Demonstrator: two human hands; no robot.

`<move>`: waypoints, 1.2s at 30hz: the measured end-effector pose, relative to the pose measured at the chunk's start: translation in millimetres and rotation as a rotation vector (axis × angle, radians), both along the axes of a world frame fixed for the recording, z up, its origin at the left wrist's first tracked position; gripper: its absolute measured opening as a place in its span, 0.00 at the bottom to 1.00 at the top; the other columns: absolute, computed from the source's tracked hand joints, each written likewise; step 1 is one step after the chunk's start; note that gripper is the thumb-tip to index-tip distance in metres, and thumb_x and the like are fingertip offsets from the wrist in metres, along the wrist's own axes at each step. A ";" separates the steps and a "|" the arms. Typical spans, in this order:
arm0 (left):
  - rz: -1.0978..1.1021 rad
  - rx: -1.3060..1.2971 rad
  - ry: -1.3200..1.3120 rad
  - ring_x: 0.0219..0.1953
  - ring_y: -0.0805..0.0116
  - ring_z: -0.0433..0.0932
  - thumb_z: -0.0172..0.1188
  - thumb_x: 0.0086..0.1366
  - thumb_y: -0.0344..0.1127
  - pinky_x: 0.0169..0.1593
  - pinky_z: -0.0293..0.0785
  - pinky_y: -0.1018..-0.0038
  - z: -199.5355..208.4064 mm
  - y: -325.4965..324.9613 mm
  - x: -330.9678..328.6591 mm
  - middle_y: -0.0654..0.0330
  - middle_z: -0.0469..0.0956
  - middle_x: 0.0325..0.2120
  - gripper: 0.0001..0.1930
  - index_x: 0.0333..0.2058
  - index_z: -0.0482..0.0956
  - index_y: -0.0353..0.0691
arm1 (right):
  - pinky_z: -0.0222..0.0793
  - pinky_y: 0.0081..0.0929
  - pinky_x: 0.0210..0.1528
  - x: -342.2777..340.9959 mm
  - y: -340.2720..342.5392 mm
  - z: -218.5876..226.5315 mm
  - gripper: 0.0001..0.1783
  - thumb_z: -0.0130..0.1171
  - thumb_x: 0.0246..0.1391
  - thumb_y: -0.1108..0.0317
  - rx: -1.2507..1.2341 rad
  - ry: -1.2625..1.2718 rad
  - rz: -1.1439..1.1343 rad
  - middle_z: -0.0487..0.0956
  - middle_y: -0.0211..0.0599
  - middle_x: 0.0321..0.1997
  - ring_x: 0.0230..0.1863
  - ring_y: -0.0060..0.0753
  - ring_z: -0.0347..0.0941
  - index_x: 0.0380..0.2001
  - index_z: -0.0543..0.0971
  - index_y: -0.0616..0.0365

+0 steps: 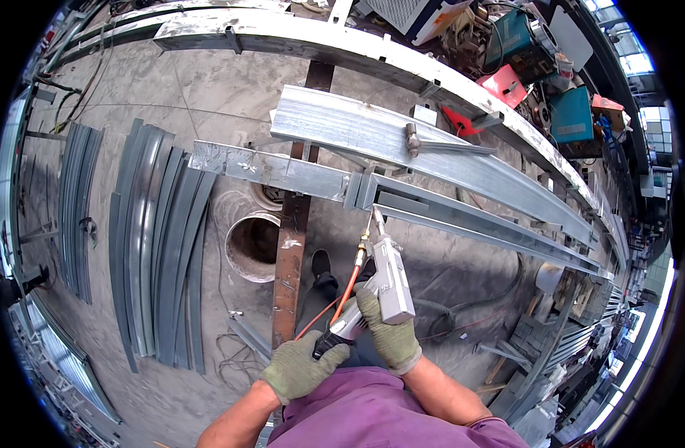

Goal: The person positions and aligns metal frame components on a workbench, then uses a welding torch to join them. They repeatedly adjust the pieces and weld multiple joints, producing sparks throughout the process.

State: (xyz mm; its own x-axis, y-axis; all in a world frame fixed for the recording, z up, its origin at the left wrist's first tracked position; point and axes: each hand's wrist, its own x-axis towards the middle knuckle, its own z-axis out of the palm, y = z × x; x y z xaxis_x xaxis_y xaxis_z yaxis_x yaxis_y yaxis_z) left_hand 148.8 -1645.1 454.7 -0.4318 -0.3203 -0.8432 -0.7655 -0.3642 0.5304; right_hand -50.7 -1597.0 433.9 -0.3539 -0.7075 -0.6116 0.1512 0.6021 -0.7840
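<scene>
A grey handheld welding gun (392,284) points away from me, its narrow nozzle tip at the corner joint (363,191) of a galvanized steel frame; whether it touches the metal is hard to tell. My right hand (388,330), in a green knit glove, is wrapped round the gun's body. My left hand (301,369), gloved alike, closes on the gun's rear grip beside a black part. An orange hose (347,293) with brass fittings runs alongside the gun to its front. From the joint, a flat steel piece (283,170) extends left and a channel (477,215) extends right.
A hammer (413,140) lies on a wide steel channel (335,123) beyond the joint. A rusty beam (290,261) supports the work, beside a white bucket (253,246). Long steel profiles (160,246) lie on the floor at left. Teal machines (571,116) and clutter stand far right.
</scene>
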 end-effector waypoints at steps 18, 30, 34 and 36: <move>-0.074 -0.044 -0.040 0.43 0.40 0.87 0.63 0.70 0.66 0.46 0.81 0.54 4.3 -8.0 -4.9 0.40 0.87 0.36 0.36 0.54 0.80 0.33 | 0.76 0.26 0.39 0.6 -5.6 -2.7 0.13 0.67 0.70 0.62 -0.020 0.000 -0.040 0.85 0.31 0.38 0.37 0.22 0.80 0.49 0.83 0.60; -0.098 -0.054 -0.064 0.43 0.35 0.86 0.62 0.70 0.67 0.47 0.80 0.50 8.0 -8.3 -7.8 0.37 0.86 0.36 0.36 0.53 0.79 0.33 | 0.76 0.26 0.38 -0.8 -1.2 -8.3 0.13 0.66 0.71 0.62 0.014 -0.010 -0.034 0.85 0.30 0.37 0.37 0.22 0.80 0.49 0.84 0.60; -0.092 -0.046 -0.061 0.43 0.34 0.86 0.62 0.70 0.68 0.47 0.80 0.49 8.3 -8.8 -8.6 0.36 0.86 0.35 0.38 0.54 0.79 0.32 | 0.76 0.26 0.37 -0.6 -3.0 -6.0 0.13 0.66 0.71 0.62 0.019 -0.039 -0.051 0.85 0.30 0.37 0.37 0.21 0.80 0.48 0.84 0.59; -0.101 -0.043 -0.071 0.43 0.34 0.86 0.61 0.70 0.68 0.47 0.80 0.49 10.1 -9.7 -9.1 0.35 0.85 0.35 0.39 0.55 0.78 0.32 | 0.76 0.25 0.37 -0.3 -2.8 -7.0 0.13 0.67 0.71 0.62 0.021 -0.052 -0.059 0.85 0.30 0.37 0.36 0.21 0.80 0.48 0.83 0.60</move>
